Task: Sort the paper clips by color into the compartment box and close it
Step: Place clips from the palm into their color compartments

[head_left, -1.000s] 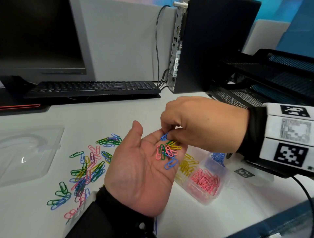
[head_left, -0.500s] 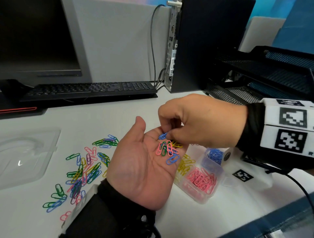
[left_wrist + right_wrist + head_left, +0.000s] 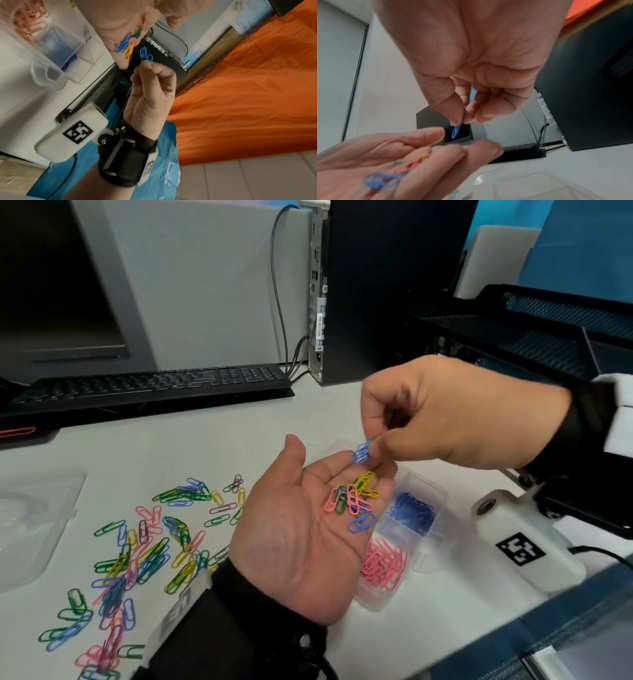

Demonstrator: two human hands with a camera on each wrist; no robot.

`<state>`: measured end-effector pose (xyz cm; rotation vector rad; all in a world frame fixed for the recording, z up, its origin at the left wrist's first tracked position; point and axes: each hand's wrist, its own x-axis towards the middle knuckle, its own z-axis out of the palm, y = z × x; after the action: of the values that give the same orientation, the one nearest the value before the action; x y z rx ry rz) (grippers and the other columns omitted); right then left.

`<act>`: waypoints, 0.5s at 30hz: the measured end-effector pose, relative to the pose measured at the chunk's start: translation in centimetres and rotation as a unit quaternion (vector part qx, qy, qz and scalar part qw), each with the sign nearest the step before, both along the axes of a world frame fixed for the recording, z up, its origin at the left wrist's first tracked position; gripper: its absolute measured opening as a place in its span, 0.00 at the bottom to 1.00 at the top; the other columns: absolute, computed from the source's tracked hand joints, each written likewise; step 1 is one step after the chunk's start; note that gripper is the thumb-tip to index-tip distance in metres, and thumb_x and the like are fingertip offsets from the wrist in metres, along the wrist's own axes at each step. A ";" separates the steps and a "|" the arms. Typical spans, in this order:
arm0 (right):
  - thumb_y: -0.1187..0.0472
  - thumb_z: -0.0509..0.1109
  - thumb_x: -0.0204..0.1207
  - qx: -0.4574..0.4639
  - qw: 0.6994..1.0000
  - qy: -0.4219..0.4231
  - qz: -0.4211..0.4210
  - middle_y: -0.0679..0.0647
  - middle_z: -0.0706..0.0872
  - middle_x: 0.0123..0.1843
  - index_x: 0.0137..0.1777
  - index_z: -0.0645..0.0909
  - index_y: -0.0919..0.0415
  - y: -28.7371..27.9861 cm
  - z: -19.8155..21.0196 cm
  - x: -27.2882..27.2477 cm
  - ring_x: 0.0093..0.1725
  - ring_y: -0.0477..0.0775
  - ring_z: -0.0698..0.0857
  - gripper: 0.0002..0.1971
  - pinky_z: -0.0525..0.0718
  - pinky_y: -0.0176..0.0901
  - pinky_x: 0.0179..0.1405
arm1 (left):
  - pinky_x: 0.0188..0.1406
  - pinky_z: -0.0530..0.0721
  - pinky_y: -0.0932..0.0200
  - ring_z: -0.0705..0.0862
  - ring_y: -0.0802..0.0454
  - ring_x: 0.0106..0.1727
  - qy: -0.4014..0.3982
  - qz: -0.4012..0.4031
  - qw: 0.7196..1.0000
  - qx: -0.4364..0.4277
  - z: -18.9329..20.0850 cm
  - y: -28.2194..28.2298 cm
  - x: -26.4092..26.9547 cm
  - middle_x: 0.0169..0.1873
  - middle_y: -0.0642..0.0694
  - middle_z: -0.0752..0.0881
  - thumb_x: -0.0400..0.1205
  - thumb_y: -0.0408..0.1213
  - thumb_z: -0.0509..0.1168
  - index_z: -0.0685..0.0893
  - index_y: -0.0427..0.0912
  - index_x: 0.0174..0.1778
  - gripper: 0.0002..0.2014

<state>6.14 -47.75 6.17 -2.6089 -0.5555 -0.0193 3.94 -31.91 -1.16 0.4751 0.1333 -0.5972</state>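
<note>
Head view shows my right hand (image 3: 442,419) now lifted clear of my left palm, where half a second ago its fingertips were down among the clips; thumb and forefinger are pinched together on blue paper clips (image 3: 362,451), and the left wrist view suggests it is two of them rather than one. My left hand (image 3: 308,529) lies flat and palm up, fingers relaxed, carrying a small mixed handful of clips (image 3: 354,499): pink, green, yellow and one more blue at the edge nearest me. The compartment box (image 3: 424,491) sits on the surface (image 3: 205,440) just beyond and partly under that palm, with a blue section and a pink section showing, and its other sections hidden by my hand. So the pick is done, I judge, and the blue pair only needs carrying a short way down to the blue section. A loose pile of clips (image 3: 144,546) is spread on the surface to my left, and the clear lid (image 3: 30,525) lies well apart from the box, so sorting is far from finished and closing is a long way off.
</note>
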 end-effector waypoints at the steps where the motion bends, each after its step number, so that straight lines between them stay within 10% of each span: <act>1: 0.66 0.77 0.67 0.008 1.000 -0.002 -0.010 0.49 0.83 0.26 0.34 0.81 0.56 -0.9 0.1 -0.1 0.24 0.43 0.75 0.08 0.72 0.32 0.22 | 0.63 0.82 0.38 0.85 0.29 0.60 0.011 0.010 1.000 0.014 -0.1 0.0 0.1 0.58 0.23 0.84 0.85 0.55 0.54 0.74 0.23 0.68 0.34; 15: 0.62 0.77 0.70 -0.067 0.988 0.127 -0.059 0.46 0.88 0.33 0.38 0.86 0.48 -5.1 -3.9 -0.3 0.33 0.49 0.84 0.06 0.84 0.48 0.39 | 0.53 0.83 0.30 0.86 0.25 0.55 0.028 0.058 0.998 0.023 -0.4 1.1 0.4 0.53 0.21 0.85 0.86 0.52 0.55 0.77 0.21 0.62 0.31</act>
<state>5.83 -52.87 2.28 -2.7150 -0.3227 0.3186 4.32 -30.82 -1.53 0.4921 0.2260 -0.4947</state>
